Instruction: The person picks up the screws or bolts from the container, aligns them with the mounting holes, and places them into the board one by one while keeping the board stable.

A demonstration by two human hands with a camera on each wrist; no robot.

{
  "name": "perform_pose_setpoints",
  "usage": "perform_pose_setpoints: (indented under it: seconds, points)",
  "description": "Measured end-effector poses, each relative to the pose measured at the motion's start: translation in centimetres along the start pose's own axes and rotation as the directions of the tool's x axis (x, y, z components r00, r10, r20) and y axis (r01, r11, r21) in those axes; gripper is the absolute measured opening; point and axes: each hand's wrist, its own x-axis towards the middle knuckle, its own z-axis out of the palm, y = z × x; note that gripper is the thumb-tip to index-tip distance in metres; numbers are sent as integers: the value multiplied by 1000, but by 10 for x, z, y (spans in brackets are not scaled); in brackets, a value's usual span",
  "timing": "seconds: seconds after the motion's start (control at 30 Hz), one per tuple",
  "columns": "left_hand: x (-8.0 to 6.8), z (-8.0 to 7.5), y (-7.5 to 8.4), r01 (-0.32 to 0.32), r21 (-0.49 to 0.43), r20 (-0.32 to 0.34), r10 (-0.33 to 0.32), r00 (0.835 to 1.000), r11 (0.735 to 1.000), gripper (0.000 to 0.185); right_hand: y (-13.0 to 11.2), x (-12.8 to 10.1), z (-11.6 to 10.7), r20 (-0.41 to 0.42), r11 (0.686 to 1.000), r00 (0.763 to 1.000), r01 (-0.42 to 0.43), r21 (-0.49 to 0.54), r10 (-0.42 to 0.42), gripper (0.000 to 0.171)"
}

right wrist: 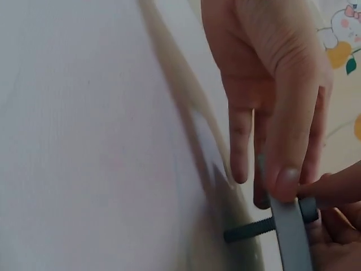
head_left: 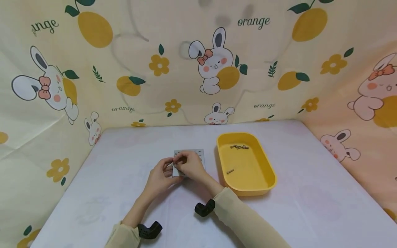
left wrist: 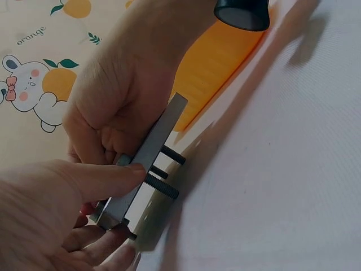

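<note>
A flat grey metal plate (head_left: 200, 155) with rows of holes is held just over the table. My left hand (head_left: 159, 177) grips its left edge, thumb (left wrist: 121, 176) along the near side and fingers beneath. Several dark threaded screws (left wrist: 163, 187) poke out of the plate's underside in the left wrist view. My right hand (head_left: 193, 166) is over the plate's upper face, finger and thumb curled together at a screw head near the left edge. In the right wrist view a socket-head screw (right wrist: 308, 209) passes through the plate beside those fingertips, which partly hide it.
A yellow tray (head_left: 271, 175) stands right of the hands, close to the right forearm. Inside it, several small screws (head_left: 240, 147) lie at the far end and a single screw (head_left: 230, 171) nearer the left wall. A patterned cloth (head_left: 173, 86) hangs behind the white table (head_left: 124, 151).
</note>
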Motion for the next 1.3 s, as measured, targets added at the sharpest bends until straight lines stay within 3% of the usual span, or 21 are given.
perform_pose_setpoints:
  seconds: [0.13, 0.23, 0.37, 0.5, 0.63, 0.8, 1.0, 1.17, 1.3]
  points:
    - [-1, 1, -1, -6, -24, 11, 7, 1000, 1000, 74, -11, -8, -7, -51, 989, 996, -66, 130, 73, 14]
    - [-2, 2, 3, 4, -52, 17, -3, 1000, 999, 76, -31, -16, -26, -66, 955, 986, -132, 266, 155, 12]
    - [0, 2, 5, 24, -50, 4, -24, 1000, 998, 77, -59, -21, -71, -34, 909, 980, -168, 382, 195, 15]
    - [3, 3, 3, 27, -13, -6, -27, 1000, 1000, 79, -71, -23, -125, 7, 892, 982, -172, 419, 187, 18]
    - [2, 4, 2, 25, 6, -10, -25, 1000, 1000, 80, -54, -25, -166, 57, 893, 964, -262, 366, 259, 24]
    - [1, 3, 1, 45, 18, -3, -45, 999, 999, 81, -19, -26, -194, 203, 889, 911, -400, 224, 359, 25]
    - [1, 4, 1, 34, 29, -9, -34, 999, 999, 80, -2, -22, -207, 298, 926, 895, -370, 81, 332, 30]
    - [0, 6, 0, 41, 51, 1, -41, 999, 998, 79, 10, -24, -211, 362, 903, 850, -427, 46, 384, 34]
    - [0, 4, -1, 45, 45, -15, -44, 999, 998, 80, 19, -24, -210, 373, 890, 840, -450, 72, 395, 35]
